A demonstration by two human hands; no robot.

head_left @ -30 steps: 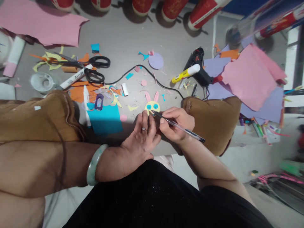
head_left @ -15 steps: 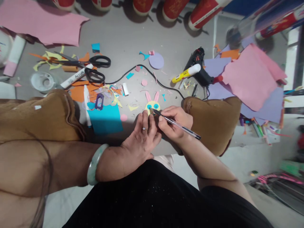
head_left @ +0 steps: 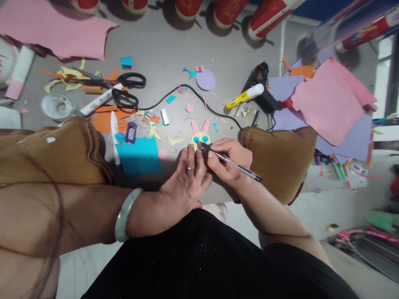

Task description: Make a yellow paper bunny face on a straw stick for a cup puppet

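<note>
A small paper rabbit face [head_left: 200, 138], yellow with pink ears and blue eyes, lies near the table's front edge. My right hand [head_left: 230, 161] is closed around a pen [head_left: 232, 160], its tip at the rabbit's left eye. My left hand [head_left: 187, 176], wearing a ring, lies flat with fingers stretched out over the lower part of the face, hiding it. To its left are a blue paper sheet [head_left: 140, 155] and a pink paper circle [head_left: 162, 154]. Another pink circle [head_left: 189, 108] sits beyond the rabbit.
Scissors [head_left: 124, 89], an acrylic marker [head_left: 101, 101] and paper scraps lie at left. A glue gun [head_left: 262, 87], its black cord [head_left: 212, 107] and a yellow marker [head_left: 245, 96] are at right, beside stacked paper [head_left: 330, 99]. Red cups [head_left: 229, 12] line the back. Brown cushions [head_left: 277, 162] flank my arms.
Almost nothing differs. The pen and my right hand have shifted very slightly, with the tip still at the rabbit's left eye; my left hand stays in place.
</note>
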